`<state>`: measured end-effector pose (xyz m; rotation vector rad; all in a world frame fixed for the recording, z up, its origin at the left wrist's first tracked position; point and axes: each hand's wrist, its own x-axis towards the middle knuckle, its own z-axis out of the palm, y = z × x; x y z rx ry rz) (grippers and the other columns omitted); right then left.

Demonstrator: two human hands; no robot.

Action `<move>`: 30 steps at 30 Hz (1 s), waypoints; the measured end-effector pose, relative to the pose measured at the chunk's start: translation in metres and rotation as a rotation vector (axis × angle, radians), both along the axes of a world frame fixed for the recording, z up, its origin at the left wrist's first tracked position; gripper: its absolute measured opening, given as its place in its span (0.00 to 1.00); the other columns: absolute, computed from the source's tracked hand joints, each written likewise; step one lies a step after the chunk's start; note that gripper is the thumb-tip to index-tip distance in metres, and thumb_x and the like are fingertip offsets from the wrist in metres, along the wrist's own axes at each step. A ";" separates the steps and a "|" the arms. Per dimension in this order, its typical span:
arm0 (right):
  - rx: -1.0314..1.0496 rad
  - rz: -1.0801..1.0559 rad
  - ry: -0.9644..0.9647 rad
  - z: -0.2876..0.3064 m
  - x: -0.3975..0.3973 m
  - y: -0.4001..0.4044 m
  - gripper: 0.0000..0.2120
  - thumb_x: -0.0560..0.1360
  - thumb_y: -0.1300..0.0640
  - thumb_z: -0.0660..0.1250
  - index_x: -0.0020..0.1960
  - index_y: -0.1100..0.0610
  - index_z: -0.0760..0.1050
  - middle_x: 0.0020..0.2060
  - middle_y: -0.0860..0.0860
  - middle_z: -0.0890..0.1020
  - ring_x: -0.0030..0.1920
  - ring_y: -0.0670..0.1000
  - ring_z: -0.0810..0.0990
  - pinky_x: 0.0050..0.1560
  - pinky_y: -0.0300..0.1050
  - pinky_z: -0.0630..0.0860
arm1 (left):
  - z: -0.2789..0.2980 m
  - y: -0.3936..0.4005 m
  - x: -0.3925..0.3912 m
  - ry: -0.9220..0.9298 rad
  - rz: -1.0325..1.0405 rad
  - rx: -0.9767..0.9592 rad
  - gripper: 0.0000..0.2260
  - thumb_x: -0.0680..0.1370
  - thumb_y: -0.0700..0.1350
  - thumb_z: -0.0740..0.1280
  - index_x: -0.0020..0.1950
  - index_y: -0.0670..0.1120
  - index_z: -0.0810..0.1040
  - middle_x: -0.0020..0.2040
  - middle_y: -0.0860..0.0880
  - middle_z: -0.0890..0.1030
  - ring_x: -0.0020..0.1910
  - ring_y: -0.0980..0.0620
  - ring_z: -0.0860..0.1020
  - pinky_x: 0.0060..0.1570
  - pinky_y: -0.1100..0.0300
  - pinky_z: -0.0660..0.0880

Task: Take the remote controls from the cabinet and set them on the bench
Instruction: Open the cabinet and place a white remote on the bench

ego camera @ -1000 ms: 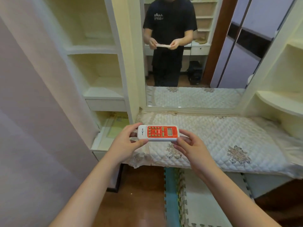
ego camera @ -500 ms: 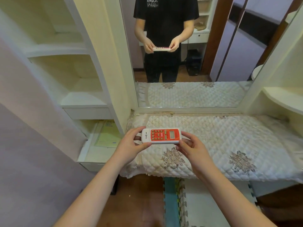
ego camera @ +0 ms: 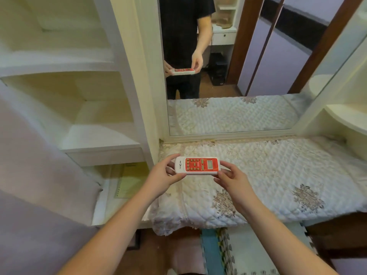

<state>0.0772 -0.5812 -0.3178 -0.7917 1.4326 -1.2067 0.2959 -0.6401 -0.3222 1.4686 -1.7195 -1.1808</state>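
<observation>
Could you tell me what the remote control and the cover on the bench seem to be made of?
The remote control, which the left hand and right hand hold by its ends, looks like hard plastic: a smooth white shell, a glossy red face, small moulded buttons and a grey screen. The bench cover looks like quilted fabric, probably padded: stitched diamonds, matte white cloth, brownish floral motifs, a limp front edge.

Remote control (ego camera: 197, 165): red-faced, level, pinched at both ends between fingers.
Left hand (ego camera: 161, 177): grips white end.
Right hand (ego camera: 234, 180): grips display end.
Bench (ego camera: 278, 175): quilted, beneath fingers.
</observation>
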 end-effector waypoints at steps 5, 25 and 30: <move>0.020 -0.057 0.022 -0.011 0.015 -0.016 0.12 0.78 0.63 0.63 0.60 0.52 0.73 0.51 0.55 0.82 0.52 0.50 0.83 0.50 0.39 0.79 | -0.014 -0.026 0.007 0.018 -0.055 0.083 0.29 0.72 0.40 0.75 0.70 0.52 0.71 0.45 0.52 0.77 0.34 0.60 0.74 0.37 0.73 0.72; 0.252 0.009 0.258 -0.080 -0.035 -0.122 0.14 0.78 0.61 0.62 0.62 0.56 0.74 0.56 0.51 0.80 0.52 0.50 0.78 0.51 0.44 0.74 | -0.075 -0.114 -0.046 0.160 0.115 0.498 0.26 0.77 0.33 0.60 0.75 0.43 0.62 0.57 0.48 0.78 0.57 0.46 0.79 0.61 0.53 0.75; 0.342 0.118 0.268 -0.097 -0.054 -0.144 0.17 0.78 0.65 0.58 0.64 0.56 0.73 0.57 0.51 0.79 0.55 0.50 0.76 0.55 0.45 0.73 | -0.098 -0.125 -0.070 0.238 0.231 0.624 0.25 0.77 0.35 0.61 0.74 0.45 0.62 0.62 0.45 0.77 0.56 0.50 0.78 0.58 0.59 0.74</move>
